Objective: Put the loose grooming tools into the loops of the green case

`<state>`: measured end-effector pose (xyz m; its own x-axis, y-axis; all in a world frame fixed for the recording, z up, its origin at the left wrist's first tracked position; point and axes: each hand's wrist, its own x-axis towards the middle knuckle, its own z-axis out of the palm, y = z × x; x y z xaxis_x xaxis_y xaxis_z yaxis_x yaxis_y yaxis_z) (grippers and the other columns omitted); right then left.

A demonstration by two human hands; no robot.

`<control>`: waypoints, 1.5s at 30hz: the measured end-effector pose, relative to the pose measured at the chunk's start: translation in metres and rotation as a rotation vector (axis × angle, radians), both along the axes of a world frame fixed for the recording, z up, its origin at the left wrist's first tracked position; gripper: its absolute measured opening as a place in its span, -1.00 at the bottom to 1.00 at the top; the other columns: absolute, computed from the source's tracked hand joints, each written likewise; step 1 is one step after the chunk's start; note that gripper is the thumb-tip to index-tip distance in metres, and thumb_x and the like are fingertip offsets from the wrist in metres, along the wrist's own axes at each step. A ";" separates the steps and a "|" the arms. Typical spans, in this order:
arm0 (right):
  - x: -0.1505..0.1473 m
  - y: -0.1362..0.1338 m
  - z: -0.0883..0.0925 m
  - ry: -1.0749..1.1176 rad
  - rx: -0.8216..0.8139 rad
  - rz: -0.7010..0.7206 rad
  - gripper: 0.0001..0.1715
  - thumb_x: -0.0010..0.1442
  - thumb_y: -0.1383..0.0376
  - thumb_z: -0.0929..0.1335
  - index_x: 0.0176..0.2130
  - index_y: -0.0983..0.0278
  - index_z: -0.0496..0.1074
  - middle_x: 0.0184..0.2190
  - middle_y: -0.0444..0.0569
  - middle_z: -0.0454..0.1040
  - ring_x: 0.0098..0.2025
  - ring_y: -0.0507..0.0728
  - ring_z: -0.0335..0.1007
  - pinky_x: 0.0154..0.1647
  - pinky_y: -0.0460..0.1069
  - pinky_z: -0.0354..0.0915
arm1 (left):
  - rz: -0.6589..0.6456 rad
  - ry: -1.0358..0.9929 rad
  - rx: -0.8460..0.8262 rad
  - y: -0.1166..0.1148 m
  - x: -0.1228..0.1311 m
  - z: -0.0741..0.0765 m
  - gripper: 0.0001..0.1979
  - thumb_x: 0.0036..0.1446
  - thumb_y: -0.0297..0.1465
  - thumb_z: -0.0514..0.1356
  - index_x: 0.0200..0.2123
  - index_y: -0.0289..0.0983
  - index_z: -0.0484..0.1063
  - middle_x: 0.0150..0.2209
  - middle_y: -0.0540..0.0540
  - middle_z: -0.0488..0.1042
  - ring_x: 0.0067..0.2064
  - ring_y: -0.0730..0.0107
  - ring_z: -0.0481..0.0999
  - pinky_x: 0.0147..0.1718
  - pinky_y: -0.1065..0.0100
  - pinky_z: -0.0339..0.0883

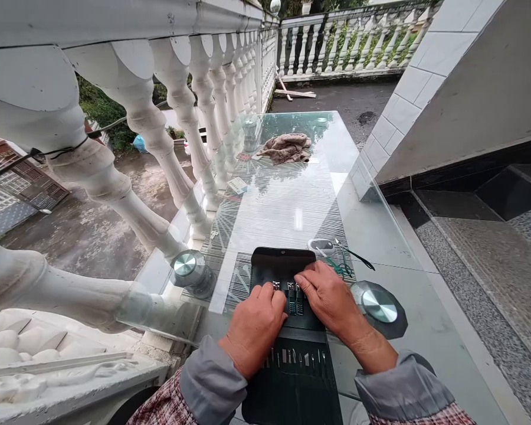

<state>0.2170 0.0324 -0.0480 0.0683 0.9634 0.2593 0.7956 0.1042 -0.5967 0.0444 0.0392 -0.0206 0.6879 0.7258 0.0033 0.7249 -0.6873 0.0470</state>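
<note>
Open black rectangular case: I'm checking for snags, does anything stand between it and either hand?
Nothing visible: the bare left hand and right hand are over the case, beside its shiny metal clippers; the grey-and-white oval object lies outside it.

Both hands (pixel 257 319) on an open black case (pixel 292 395) — clippers (pixel 292 303) inside — atop a glass table (pixel 283 206)

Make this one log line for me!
left hand: over black case | right hand: at clippers | glass table: brown cloth

Sleeves (pixel 212 378) cropped below, case (pixel 287 395) partly hidden
</note>
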 end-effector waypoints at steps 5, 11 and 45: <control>0.002 -0.001 0.002 0.051 -0.012 0.009 -0.61 0.26 0.17 0.15 -0.46 0.23 0.39 -0.39 -0.05 0.34 -0.28 0.10 0.26 -0.19 0.03 0.20 | 0.000 -0.010 -0.005 0.000 0.000 -0.001 -0.81 0.07 -0.41 0.20 -0.25 -0.26 0.25 -0.21 -0.08 0.34 -0.20 0.27 0.36 -0.31 0.29 0.39; -0.001 -0.002 0.004 0.079 -0.035 0.034 -0.58 0.26 0.16 0.14 -0.51 0.23 0.36 -0.39 -0.03 0.36 -0.27 0.11 0.27 -0.21 0.03 0.21 | 0.006 -0.013 -0.004 0.000 -0.001 -0.002 -0.81 0.06 -0.41 0.21 -0.26 -0.25 0.25 -0.22 -0.08 0.34 -0.20 0.27 0.37 -0.32 0.30 0.39; 0.083 -0.021 0.021 0.316 0.038 -0.692 -0.66 -0.03 0.05 0.28 -0.31 0.20 0.41 -0.41 -0.07 0.45 -0.43 0.12 0.33 -0.34 0.02 0.22 | -0.052 0.033 0.075 -0.009 0.000 -0.006 -0.58 0.10 -0.37 0.18 0.00 -0.37 0.17 -0.09 -0.19 0.34 -0.14 0.25 0.38 -0.25 0.30 0.38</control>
